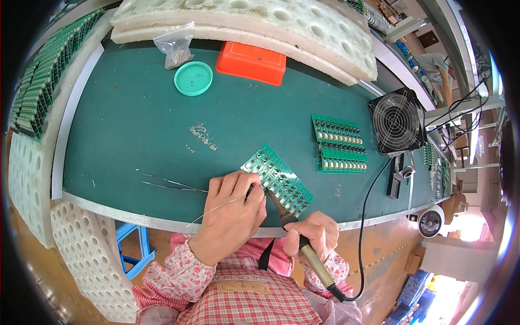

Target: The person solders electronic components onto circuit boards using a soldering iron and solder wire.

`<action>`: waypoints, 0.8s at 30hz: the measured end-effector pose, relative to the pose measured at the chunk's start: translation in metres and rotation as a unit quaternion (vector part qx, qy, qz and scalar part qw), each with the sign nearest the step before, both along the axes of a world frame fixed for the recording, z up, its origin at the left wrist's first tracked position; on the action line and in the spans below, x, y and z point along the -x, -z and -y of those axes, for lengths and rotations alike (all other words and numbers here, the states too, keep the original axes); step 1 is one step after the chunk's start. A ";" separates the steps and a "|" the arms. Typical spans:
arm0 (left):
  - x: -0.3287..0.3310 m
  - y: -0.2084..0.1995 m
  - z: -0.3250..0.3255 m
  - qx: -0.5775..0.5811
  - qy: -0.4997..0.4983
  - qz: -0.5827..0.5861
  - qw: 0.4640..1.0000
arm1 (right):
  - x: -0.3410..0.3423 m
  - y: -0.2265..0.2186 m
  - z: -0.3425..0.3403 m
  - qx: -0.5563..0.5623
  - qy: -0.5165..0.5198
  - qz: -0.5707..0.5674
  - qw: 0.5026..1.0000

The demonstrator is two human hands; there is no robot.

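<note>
A green circuit board panel (287,181) with rows of small white and black parts lies slanted on the green mat. My right hand (317,235) is closed round the handle of a soldering iron (316,261), whose tip reaches the panel's near-left side. Over the panel's left corner, my left hand (234,208) is closed with its fingertips together. Thin solder wire (215,207) runs across that hand to its fingers. Metal tweezers (176,184) stick out leftward from the same hand; their other end is hidden by it.
Two board panels (339,143) lie to the right, near a black fan (397,122) and an iron stand (400,176). Tiny pale parts (202,135) are scattered left of centre. Behind are a green lid (193,78), a parts bag (176,51), a red bin (251,63) and white foam (244,30).
</note>
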State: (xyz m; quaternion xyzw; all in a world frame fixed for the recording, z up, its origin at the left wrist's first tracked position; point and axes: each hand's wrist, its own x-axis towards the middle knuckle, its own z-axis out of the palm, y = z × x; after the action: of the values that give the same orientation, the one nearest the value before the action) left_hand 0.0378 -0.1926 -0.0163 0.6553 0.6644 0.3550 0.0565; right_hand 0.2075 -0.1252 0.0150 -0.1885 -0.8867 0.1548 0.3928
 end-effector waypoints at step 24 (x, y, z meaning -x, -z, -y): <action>-0.003 -0.013 0.021 -0.045 0.091 0.061 0.993 | -0.013 -0.003 -0.007 0.000 0.009 0.099 0.995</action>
State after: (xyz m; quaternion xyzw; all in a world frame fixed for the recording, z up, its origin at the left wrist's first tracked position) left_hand 0.0411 -0.2138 -0.0034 0.6921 0.5806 0.4171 0.0994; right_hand 0.2207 -0.1185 0.0181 -0.2107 -0.9195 0.1318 0.3047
